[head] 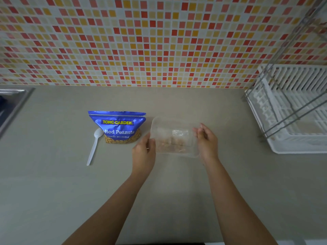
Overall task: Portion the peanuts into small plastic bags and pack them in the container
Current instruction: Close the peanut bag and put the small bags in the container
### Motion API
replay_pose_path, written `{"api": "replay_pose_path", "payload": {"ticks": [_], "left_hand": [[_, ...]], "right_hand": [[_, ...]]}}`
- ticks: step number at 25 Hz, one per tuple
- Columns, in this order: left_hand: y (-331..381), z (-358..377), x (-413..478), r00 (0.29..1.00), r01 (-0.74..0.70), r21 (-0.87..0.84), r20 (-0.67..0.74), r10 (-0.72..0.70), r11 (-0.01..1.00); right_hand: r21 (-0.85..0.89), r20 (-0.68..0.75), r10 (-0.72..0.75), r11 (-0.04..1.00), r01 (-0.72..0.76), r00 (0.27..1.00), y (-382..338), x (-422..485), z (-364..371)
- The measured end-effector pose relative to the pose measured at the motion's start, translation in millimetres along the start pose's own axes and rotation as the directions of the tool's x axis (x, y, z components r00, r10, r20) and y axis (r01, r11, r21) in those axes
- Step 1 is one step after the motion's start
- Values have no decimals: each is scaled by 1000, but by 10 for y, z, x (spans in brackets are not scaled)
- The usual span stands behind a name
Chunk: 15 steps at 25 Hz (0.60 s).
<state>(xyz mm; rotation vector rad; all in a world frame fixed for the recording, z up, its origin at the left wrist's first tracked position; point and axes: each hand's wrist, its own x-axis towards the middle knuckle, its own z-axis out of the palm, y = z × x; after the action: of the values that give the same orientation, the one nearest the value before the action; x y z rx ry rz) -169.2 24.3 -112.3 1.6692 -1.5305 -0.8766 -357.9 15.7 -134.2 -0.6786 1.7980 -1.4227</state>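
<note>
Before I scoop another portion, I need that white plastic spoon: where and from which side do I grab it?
Pinch the white plastic spoon by its slim handle, toward the near end, coming from above and the left. It lies flat on the counter with its bowl beside the Tong Garden peanut bag, which crowds that end. The left hand, on the clear container, is nearer.

The near half of the table [53, 191] lies open on both sides of the forearms, and a bare strip runs along the tiled wall [141, 41] behind everything. At mid-table the standing peanut bag [117, 128], with the spoon [93, 147] just beside its left side, and the container [174, 137] between the hands leave only a narrow gap. A dish rack [292, 112] blocks the right end and a sink [12, 103] cuts the far left.
</note>
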Motion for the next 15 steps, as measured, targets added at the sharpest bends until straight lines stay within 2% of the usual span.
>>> {"api": "replay_pose_path", "payload": {"ticks": [4,8,15], "left_hand": [[-129,29,138,999,37,124,-36,-33,992],[-199,101,197,995,102,157,1,-103,982],[-273,140,156,990,136,89,-38,-133,987]], "right_hand": [[-233,31,-2,972,9,1000,-59,171,130],[-491,68,8,871,26,998,55,260,137],[-546,83,-145,821,166,986,250,133,61]]}}
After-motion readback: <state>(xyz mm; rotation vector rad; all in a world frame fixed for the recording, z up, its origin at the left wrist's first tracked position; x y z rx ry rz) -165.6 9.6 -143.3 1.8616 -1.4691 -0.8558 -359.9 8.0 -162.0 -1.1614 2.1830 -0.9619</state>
